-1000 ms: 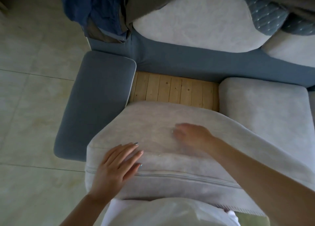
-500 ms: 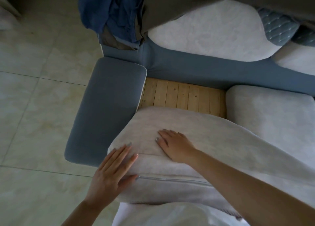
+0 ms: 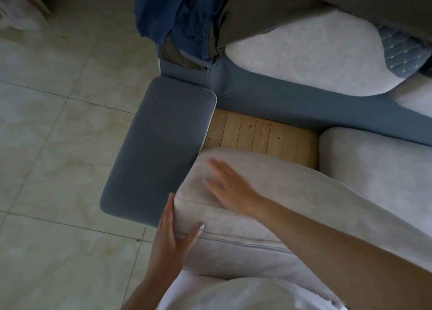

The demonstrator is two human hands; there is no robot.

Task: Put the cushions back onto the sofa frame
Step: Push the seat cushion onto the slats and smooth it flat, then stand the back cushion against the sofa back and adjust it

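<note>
Left grip [image 3: 173,235] released, flat against cushion [image 3: 304,193] corner; right grip [image 3: 225,187] released, flat atop.

No readable text, no labels, brand marks, numbers or signs, seat cushion [image 3: 304,183] plain pale fabric, blue armrest [image 3: 159,146] plain, slatted sofa frame [image 3: 261,137] bare unmarked wood

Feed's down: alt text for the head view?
A person's left hand and right hand press a grey cushion onto wooden slats, partly bare behind it. The left presses its corner beside the blue armrest; the right lies flat on top.
</note>
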